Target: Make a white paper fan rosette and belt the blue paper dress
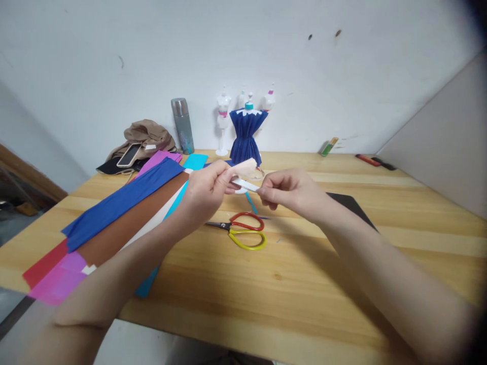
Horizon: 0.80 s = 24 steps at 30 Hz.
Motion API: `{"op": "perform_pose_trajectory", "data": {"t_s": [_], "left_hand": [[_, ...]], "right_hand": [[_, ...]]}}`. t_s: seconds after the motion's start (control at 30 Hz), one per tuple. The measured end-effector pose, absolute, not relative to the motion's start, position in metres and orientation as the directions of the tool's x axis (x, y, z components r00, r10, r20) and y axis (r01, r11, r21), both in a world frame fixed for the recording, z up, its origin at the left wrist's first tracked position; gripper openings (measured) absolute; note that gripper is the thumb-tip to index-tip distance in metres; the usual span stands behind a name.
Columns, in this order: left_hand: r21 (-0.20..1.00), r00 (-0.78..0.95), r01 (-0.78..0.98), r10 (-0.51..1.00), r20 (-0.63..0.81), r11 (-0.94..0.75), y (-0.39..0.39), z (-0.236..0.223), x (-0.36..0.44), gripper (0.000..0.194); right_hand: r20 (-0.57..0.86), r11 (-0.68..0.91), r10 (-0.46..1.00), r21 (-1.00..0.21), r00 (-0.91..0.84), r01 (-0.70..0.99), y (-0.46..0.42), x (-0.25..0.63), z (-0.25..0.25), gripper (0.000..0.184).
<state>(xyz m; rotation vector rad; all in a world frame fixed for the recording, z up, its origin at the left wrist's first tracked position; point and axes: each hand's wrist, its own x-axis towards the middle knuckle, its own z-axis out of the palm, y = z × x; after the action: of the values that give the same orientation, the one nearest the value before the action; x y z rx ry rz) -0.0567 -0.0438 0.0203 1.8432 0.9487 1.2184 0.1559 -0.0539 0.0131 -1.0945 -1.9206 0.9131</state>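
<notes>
Both of my hands are raised a little above the wooden table (312, 263). My left hand (207, 190) is closed around a small pale pink folded piece of crepe paper (245, 166). My right hand (289, 191) pinches the end of a narrow white strip (245, 184) that runs between the two hands. Red-and-yellow scissors (243, 229) lie on the table just below my hands. A thin cyan sliver of paper (251, 203) lies beneath the strip.
Long crepe paper sheets in blue (122, 200), brown (125, 228), pink, red and cyan lie at the left. At the back stand a small mannequin in a blue paper dress (245, 134), white mannequins (222, 119), a steel flask (182, 125), a bag with a phone (129, 153). A dark mat (352, 205) lies right.
</notes>
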Motion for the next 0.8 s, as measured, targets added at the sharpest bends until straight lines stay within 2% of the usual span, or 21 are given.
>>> {"op": "perform_pose_trajectory", "data": {"t_s": [0.13, 0.37, 0.57, 0.67, 0.8], "left_hand": [[0.951, 0.253, 0.060, 0.926, 0.279, -0.303, -0.031, 0.027, -0.063, 0.027], [0.986, 0.153, -0.140, 0.981, 0.115, -0.094, -0.010, 0.031, -0.076, 0.026], [0.978, 0.137, -0.194, 0.985, 0.106, -0.078, -0.002, 0.031, -0.083, 0.029], [0.977, 0.141, -0.206, 0.986, 0.092, -0.061, 0.002, 0.029, -0.087, 0.028], [0.953, 0.176, -0.289, 0.984, -0.036, 0.086, 0.008, 0.029, -0.091, 0.028]], "right_hand": [[0.232, 0.371, 0.896, -0.860, -0.379, 0.351, -0.040, 0.173, 0.009, 0.036], [0.132, 0.239, 0.943, -0.906, -0.305, 0.349, -0.019, 0.191, -0.007, 0.034], [0.071, 0.146, 0.954, -0.958, -0.290, 0.248, -0.014, 0.191, -0.017, 0.052], [0.047, 0.208, 0.913, -0.907, -0.404, 0.366, -0.020, 0.181, -0.021, 0.045], [-0.011, 0.419, 0.775, -0.739, -0.632, 0.527, -0.041, 0.151, -0.027, 0.030]]}}
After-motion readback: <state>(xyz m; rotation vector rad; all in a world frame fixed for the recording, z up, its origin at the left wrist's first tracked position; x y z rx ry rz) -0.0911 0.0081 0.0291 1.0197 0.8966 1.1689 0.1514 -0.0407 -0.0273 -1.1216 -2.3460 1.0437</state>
